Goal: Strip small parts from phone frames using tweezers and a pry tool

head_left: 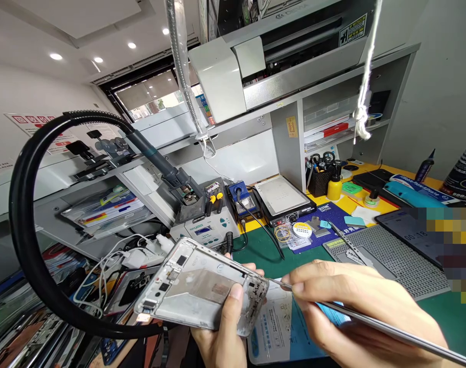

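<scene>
My left hand [227, 322] grips a stripped metal phone frame [202, 286], thumb on its inner face and fingers behind its far edge. The frame is tilted, its bare inside facing me, with small cutouts and residue at the right end. Closed in a pinch, my right hand [355, 306] holds a slim metal tool with a long shaft [401, 335]. The tool's thin tip is at the frame's right end; whether it touches cannot be made out. Below both hands lies a blue and white packet [273, 327], partly hidden.
Behind the frame stand a soldering station [206, 225] and a flat heating plate [281, 197]. A perforated metal plate [401, 255] and a phone showing a timer [409, 232] lie right. A thick black hose [22, 204] arches at left, over stacked phone parts.
</scene>
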Available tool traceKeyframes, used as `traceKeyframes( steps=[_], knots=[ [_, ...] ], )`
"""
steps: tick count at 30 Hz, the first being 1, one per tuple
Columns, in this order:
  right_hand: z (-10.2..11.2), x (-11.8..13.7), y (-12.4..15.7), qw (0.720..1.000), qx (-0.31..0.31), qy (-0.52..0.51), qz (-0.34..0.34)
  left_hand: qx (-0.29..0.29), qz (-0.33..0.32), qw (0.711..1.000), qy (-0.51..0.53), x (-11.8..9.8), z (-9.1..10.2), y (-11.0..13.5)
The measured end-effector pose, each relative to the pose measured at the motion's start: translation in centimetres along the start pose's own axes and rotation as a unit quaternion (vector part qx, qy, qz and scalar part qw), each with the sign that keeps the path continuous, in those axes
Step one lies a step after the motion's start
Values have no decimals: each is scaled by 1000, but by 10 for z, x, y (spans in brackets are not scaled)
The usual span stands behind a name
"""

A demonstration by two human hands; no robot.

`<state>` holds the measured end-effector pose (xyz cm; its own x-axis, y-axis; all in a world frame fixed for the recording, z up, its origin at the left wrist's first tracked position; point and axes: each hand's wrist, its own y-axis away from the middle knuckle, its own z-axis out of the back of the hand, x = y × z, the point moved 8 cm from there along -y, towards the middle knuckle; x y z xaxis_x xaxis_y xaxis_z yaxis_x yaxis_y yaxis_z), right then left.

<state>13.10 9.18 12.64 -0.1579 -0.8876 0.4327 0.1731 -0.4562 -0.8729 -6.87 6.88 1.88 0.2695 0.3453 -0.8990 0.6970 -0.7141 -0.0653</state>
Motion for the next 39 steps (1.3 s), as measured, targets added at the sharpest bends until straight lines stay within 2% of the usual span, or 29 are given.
traceKeyframes(
  steps=[2, 3, 5, 6, 8, 10, 12, 14, 17, 21, 26, 33, 39],
  knots=[
    [3, -4, 1, 1000, -19, -20, -6, -5, 0, 1000, -1, -2, -2, 1],
    [4, -13, 2, 998, -30, -37, -40, -13, 0, 1000, -2, -3, -2, 1],
    [5, -42, 9, 976, -55, -114, -174, -28, 9, 1000, -3, -5, -4, 3],
    [3, -58, 15, 950, -66, -177, -249, -31, 19, 999, -3, -6, -5, 3],
    [-6, -82, 26, 876, -83, -307, -362, -26, 45, 999, -4, -5, -9, 3],
    [-13, -94, 31, 817, -100, -390, -413, -18, 69, 997, -7, -3, -12, 3],
    [-18, -102, 33, 783, -109, -415, -450, -9, 92, 996, -8, 1, -13, 3],
    [-21, -106, 35, 768, -112, -420, -470, -1, 115, 993, -2, 6, -14, 3],
    [-23, -110, 33, 768, -111, -413, -477, 18, 140, 990, 13, 10, -16, 4],
    [-21, -107, 26, 773, -105, -412, -471, 64, 134, 988, 38, 7, -21, 7],
    [-12, -88, 24, 782, -104, -407, -461, 109, 123, 985, 60, 5, -24, 10],
    [5, -63, 31, 788, -120, -398, -454, 149, 109, 979, 91, 1, -27, 16],
    [11, -47, 36, 792, -129, -387, -455, 177, 94, 971, 133, -4, -27, 20]
  ],
)
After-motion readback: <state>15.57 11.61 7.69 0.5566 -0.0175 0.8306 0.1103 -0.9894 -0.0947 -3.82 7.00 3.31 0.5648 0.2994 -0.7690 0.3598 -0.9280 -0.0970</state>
